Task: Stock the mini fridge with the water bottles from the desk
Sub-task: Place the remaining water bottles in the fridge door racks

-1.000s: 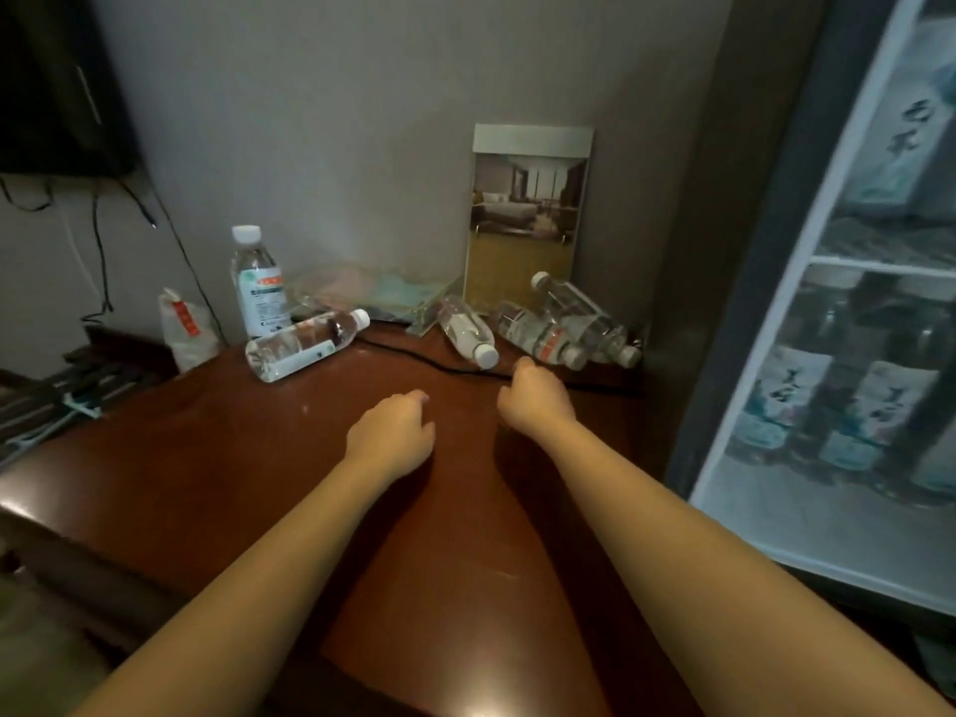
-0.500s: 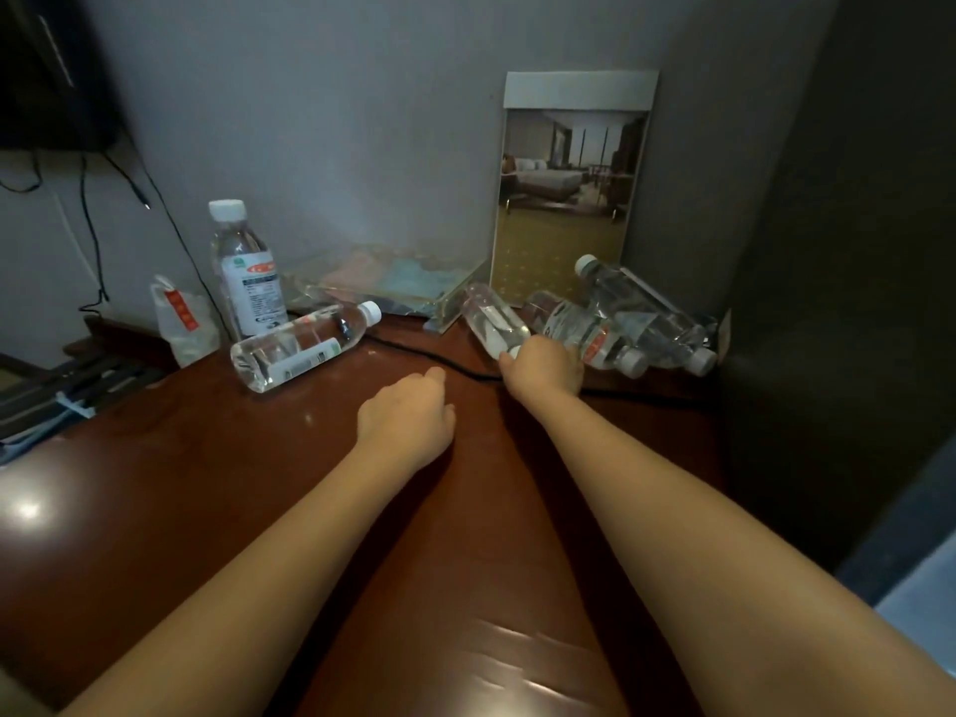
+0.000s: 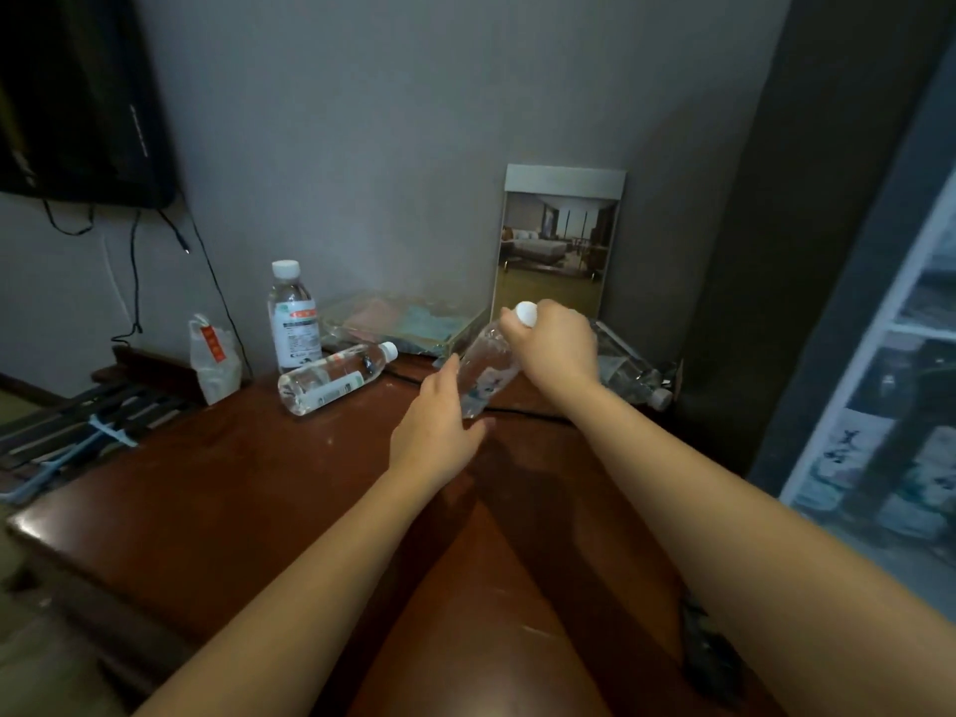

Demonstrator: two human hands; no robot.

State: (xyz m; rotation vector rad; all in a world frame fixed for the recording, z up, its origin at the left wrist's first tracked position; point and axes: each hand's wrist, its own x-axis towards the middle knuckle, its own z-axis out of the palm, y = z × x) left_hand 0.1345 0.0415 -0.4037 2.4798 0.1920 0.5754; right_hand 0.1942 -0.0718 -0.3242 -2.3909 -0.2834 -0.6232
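Note:
My right hand grips the neck of a clear water bottle just under its white cap and holds it tilted above the brown desk. My left hand touches the bottle's lower end with the thumb raised along its side. One bottle stands upright near the wall. Another bottle lies on its side beside it. More bottles lie behind my right wrist, partly hidden. The mini fridge with its glass door stands at the right, bottles showing inside.
A framed room photo leans on the wall. A clear tray lies beside it. A black cable crosses the desk. A small white bag sits at the left. A dark screen hangs at the upper left.
My right hand took the lying bottle by its neck and lifted it off the desk. My left hand moved forward to its lower end. The view swung right, bringing the fridge back in.

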